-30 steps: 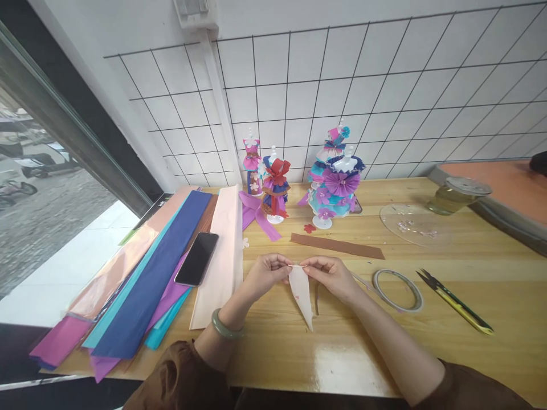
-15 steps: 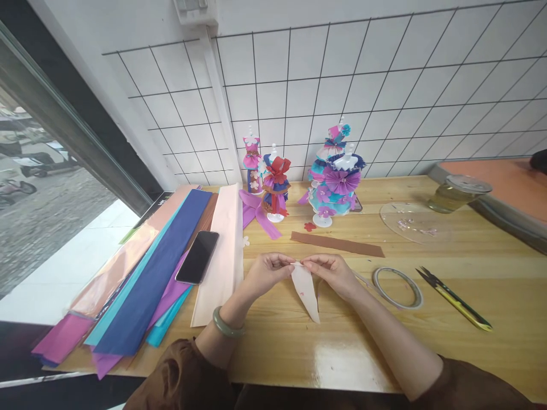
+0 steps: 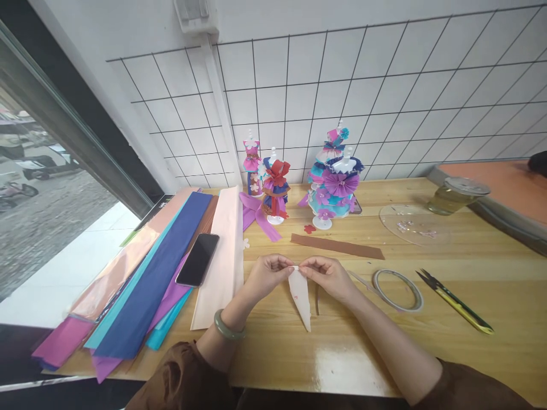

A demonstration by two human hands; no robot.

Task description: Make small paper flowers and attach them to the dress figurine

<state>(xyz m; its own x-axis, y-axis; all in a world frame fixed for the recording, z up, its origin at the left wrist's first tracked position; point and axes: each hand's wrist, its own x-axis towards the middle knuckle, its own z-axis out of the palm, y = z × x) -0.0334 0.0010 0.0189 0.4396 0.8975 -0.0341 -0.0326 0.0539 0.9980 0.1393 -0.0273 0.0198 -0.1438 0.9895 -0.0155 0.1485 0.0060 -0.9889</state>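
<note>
A pale pink strip of crepe paper (image 3: 301, 299) hangs down to a narrow tip between my hands. My left hand (image 3: 273, 273) pinches its top edge from the left, and my right hand (image 3: 327, 274) pinches the same edge from the right, fingertips almost meeting. Behind the strip, a thin brown piece (image 3: 317, 300) is partly visible by my right hand. Beyond my fingers lies a flat brown paper strip (image 3: 337, 246). Right of my right hand rest a roll of tape (image 3: 398, 290) and yellow-handled thread snips (image 3: 456, 303).
Crepe paper sheets (image 3: 156, 273) lie stacked at left, with a phone (image 3: 198, 260) on top. Small dress forms in paper dresses (image 3: 335, 188) stand near the gridded wall. A clear dish of beads (image 3: 412, 225) and a lidded cup (image 3: 457, 196) are at the back right.
The pale strip's lower tip has swung left and slightly down, showing more of the thin brown piece. Both hands keep their pinch at its top edge.
</note>
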